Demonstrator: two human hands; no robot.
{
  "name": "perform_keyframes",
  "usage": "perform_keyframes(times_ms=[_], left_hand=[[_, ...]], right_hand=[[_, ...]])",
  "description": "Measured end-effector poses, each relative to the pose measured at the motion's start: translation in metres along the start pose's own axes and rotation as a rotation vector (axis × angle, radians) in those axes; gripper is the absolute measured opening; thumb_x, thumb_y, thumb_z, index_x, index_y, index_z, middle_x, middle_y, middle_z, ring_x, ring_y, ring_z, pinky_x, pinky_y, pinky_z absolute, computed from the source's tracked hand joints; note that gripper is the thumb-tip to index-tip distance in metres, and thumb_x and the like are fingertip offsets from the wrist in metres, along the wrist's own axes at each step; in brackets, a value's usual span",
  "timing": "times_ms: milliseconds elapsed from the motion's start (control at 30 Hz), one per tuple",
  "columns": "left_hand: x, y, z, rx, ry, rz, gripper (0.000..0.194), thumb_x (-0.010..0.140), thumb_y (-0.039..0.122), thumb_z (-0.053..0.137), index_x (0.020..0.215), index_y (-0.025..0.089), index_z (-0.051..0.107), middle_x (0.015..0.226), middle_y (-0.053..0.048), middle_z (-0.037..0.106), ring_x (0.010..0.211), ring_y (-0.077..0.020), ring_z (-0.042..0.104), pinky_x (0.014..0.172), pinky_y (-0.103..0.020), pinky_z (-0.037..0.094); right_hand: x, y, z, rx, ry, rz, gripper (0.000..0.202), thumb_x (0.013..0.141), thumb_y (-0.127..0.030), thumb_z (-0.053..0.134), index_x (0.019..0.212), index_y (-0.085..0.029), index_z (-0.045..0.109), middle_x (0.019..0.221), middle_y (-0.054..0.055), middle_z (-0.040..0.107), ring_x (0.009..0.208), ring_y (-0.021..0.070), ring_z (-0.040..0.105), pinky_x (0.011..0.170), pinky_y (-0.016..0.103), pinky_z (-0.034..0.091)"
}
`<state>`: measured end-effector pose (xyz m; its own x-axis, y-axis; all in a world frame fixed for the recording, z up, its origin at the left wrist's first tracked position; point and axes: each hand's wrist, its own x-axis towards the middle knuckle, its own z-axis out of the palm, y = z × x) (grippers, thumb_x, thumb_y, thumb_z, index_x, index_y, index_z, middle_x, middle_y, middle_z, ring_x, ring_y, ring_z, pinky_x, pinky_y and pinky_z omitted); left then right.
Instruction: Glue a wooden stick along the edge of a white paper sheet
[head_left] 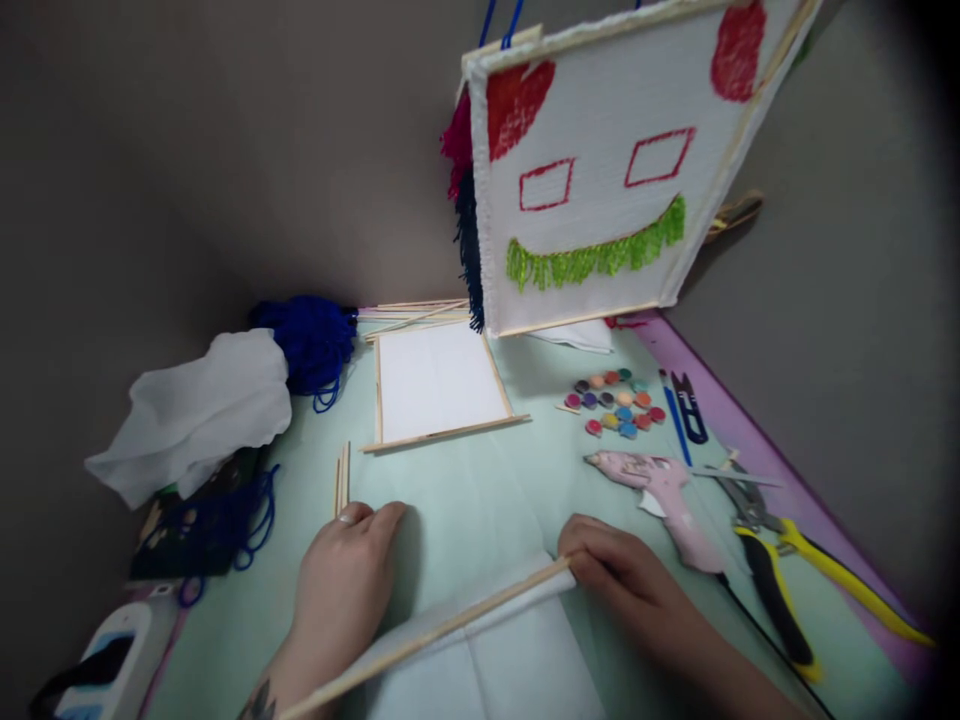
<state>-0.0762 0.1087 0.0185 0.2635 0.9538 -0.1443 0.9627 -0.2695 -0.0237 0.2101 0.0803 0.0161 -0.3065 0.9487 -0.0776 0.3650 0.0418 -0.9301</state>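
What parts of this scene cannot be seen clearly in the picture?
- Head view: the wooden stick runs under the left hand; its lower end is cut off by the bottom edge.
- Right hand fingertips hide the stick's other end.
- Paint pots: too small for labels.

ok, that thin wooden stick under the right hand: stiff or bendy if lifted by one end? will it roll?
The wooden stick looks long and very slender, so probably light, with slight flex when held by one end. It lies straight across the white fabric, suggesting fair stiffness. The right hand pinches its end; whether its section is round or square is unclear, so rolling is uncertain.
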Motion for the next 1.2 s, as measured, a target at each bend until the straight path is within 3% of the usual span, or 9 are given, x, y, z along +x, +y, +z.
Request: perform_keyframes(times_ms=[133, 333, 633, 867, 1067, 1133, 1200], left_hand=[[-0.002, 0.002, 0.002, -0.029, -0.03, 0.007, 0.056, 0.078, -0.001, 0.035, 0.127, 0.018, 0.051, 0.103, -0.01, 0.069, 0.108, -0.0242, 0.057, 0.083, -0.035, 0.043], [0.007, 0.007, 0.003, -0.11, -0.071, -0.017, 0.061, 0.074, -0.005, 0.03, 0.132, 0.01, 0.043, 0.123, -0.015, 0.061, 0.126, -0.0246, 0.043, 0.093, -0.04, 0.037], [0.003, 0.011, -0.003, -0.137, -0.136, 0.093, 0.06, 0.077, -0.001, 0.032, 0.133, 0.017, 0.042, 0.124, -0.012, 0.061, 0.117, -0.0235, 0.051, 0.091, -0.041, 0.036], [0.007, 0.023, -0.004, -0.068, -0.134, 0.021, 0.056, 0.08, 0.0, 0.031, 0.134, 0.009, 0.041, 0.106, -0.016, 0.068, 0.123, -0.0287, 0.045, 0.088, -0.042, 0.036], [0.005, 0.022, -0.016, 0.051, -0.162, 0.001, 0.041, 0.088, 0.012, 0.033, 0.124, 0.012, 0.054, 0.077, -0.014, 0.069, 0.094, -0.0299, 0.06, 0.077, -0.043, 0.041], [0.004, 0.02, -0.014, 0.009, -0.142, 0.054, 0.043, 0.088, 0.012, 0.034, 0.126, 0.014, 0.053, 0.084, -0.013, 0.071, 0.103, -0.0297, 0.058, 0.082, -0.044, 0.042], [0.004, 0.018, -0.008, -0.091, -0.108, 0.178, 0.047, 0.087, 0.011, 0.035, 0.131, 0.017, 0.048, 0.107, -0.012, 0.069, 0.121, -0.0267, 0.049, 0.092, -0.043, 0.042]], right_hand=[[0.001, 0.0, 0.001, -0.003, -0.01, -0.005, 0.038, 0.094, -0.044, 0.036, 0.068, -0.02, 0.048, 0.067, 0.0, 0.05, 0.063, 0.0147, 0.05, 0.057, 0.026, 0.037], [0.002, -0.001, 0.004, -0.004, -0.034, -0.002, 0.041, 0.094, -0.047, 0.035, 0.067, -0.019, 0.048, 0.067, 0.001, 0.051, 0.063, 0.0149, 0.049, 0.057, 0.027, 0.037], [0.001, -0.003, 0.001, 0.005, -0.021, -0.012, 0.039, 0.094, -0.045, 0.035, 0.067, -0.02, 0.048, 0.066, 0.001, 0.05, 0.063, 0.0153, 0.05, 0.057, 0.027, 0.037], [0.001, -0.003, 0.002, -0.003, -0.039, -0.018, 0.036, 0.095, -0.041, 0.036, 0.068, -0.02, 0.047, 0.067, 0.0, 0.05, 0.064, 0.0147, 0.049, 0.058, 0.026, 0.037], [-0.001, -0.004, -0.002, 0.012, -0.006, -0.025, 0.036, 0.094, -0.042, 0.036, 0.068, -0.02, 0.048, 0.067, 0.001, 0.051, 0.062, 0.0149, 0.05, 0.057, 0.027, 0.037], [-0.001, -0.003, -0.002, 0.014, 0.005, -0.026, 0.036, 0.094, -0.042, 0.036, 0.069, -0.02, 0.049, 0.066, 0.001, 0.051, 0.062, 0.0149, 0.05, 0.057, 0.027, 0.037], [-0.001, -0.003, -0.001, 0.013, 0.006, -0.026, 0.036, 0.094, -0.041, 0.036, 0.069, -0.021, 0.049, 0.067, 0.001, 0.051, 0.062, 0.015, 0.05, 0.057, 0.027, 0.038]])
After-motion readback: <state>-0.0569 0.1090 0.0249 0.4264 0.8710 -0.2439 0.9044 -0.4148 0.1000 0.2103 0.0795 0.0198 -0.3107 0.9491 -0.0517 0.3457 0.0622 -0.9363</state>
